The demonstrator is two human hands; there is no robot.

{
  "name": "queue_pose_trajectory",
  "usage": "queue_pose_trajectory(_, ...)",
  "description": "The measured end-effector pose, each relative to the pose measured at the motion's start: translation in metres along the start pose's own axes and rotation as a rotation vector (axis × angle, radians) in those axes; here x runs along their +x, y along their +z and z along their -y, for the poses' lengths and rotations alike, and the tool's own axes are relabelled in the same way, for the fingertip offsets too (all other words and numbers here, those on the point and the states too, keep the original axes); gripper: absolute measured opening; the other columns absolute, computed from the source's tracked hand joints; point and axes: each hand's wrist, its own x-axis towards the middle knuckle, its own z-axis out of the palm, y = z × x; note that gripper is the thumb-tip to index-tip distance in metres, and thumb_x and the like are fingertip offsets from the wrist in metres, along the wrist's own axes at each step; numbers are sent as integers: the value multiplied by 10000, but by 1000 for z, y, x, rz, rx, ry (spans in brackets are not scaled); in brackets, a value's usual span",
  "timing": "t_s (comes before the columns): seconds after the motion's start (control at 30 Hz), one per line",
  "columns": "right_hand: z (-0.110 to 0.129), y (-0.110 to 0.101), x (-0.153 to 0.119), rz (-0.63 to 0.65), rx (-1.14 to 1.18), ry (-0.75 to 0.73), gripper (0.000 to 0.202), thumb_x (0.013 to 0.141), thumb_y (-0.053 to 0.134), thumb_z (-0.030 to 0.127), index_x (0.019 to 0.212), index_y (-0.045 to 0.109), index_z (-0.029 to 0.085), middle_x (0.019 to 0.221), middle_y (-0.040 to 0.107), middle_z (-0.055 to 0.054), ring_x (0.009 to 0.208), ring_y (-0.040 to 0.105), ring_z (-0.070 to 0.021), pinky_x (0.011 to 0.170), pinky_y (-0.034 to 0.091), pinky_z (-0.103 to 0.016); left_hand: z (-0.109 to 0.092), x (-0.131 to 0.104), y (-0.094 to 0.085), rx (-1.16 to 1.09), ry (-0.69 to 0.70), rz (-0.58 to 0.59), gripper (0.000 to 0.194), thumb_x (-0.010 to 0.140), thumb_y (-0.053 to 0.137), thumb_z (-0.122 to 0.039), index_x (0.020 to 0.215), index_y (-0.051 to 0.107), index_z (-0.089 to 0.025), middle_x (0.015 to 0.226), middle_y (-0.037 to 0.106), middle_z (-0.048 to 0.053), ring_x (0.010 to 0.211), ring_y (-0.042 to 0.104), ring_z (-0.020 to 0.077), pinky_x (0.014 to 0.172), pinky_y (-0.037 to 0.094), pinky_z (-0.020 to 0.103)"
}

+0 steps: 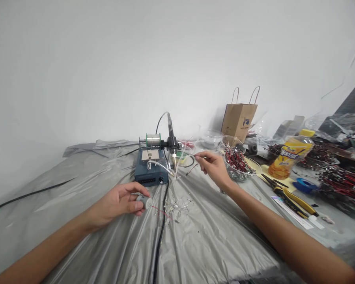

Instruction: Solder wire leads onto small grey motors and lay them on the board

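Observation:
My left hand [126,200] is closed round a small grey cylindrical part [144,201], with its end facing right. Behind it stands a blue soldering station [150,170] with a spool of solder [153,140] on top. A soldering iron [172,138] is held upright beside the station, tip down. To the right of the iron, my right hand [208,163] pinches a thin wire [191,169] between thumb and forefinger; the wire's lower end is blurred. Small metallic scraps [176,206] lie on the cloth between my hands.
At the right are a bowl of red and black wires [238,159], a paper bag [236,120], a yellow bottle [291,156], yellow-handled pliers [292,199], blue tape [304,184] and more wire bundles [344,179]. A black cable [160,240] crosses the grey sheet [106,252].

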Motion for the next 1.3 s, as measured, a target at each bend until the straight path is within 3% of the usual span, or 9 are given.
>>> queue_pose_trajectory(0.13, 5, 2, -4, -2, -8, -35, 296, 827, 727, 437, 905, 736, 152, 579, 540, -1, 505, 444, -115, 462, 377, -246, -4, 1, 17, -11, 5, -162, 352, 840, 849, -431, 1100, 721, -231, 981, 645, 20, 878, 656, 148, 865, 574, 261)
queue_pose_trajectory(0.37, 20, 3, -12, 48, -5, -85, 258, 833, 746, 412, 850, 723, 155, 615, 577, -9, 518, 450, -111, 471, 350, -248, -8, 18, 44, -34, 61, -199, 449, 799, 884, -409, 1139, 706, -176, 951, 702, 51, 882, 680, 173, 855, 567, 278)
queue_pose_trajectory(0.57, 26, 9, -23, 177, 12, -147, 228, 849, 743, 368, 839, 737, 140, 758, 674, -47, 644, 535, -125, 585, 410, -260, 0, 39, 68, -125, 217, -276, 433, 800, 888, -362, 1111, 687, -138, 896, 693, 33, 795, 654, 124, 764, 552, 213)
queue_pose_trajectory(0.77, 28, 19, -38, 283, -22, -243, 166, 886, 693, 287, 838, 725, 131, 763, 661, -43, 640, 526, -115, 557, 400, -235, 10, 47, 74, -146, 290, -398, 409, 808, 887, -348, 1087, 681, -131, 875, 702, 26, 739, 677, 109, 723, 563, 192)
queue_pose_trajectory(1.0, 31, 20, -47, 260, -56, -380, 124, 898, 673, 202, 833, 734, 117, 687, 583, -20, 603, 494, -107, 528, 387, -235, 13, 45, 80, -161, 298, -389, 398, 822, 882, -341, 1101, 685, -137, 810, 710, 20, 738, 696, 118, 729, 576, 191)
queue_pose_trajectory(1.3, 35, 25, -52, 232, -35, -480, 81, 892, 673, 140, 841, 731, 118, 692, 592, -23, 601, 505, -98, 522, 412, -216, 18, 43, 80, -160, 320, -378, 334, 855, 859, -316, 1115, 687, -194, 967, 720, 27, 845, 684, 120, 788, 588, 211)
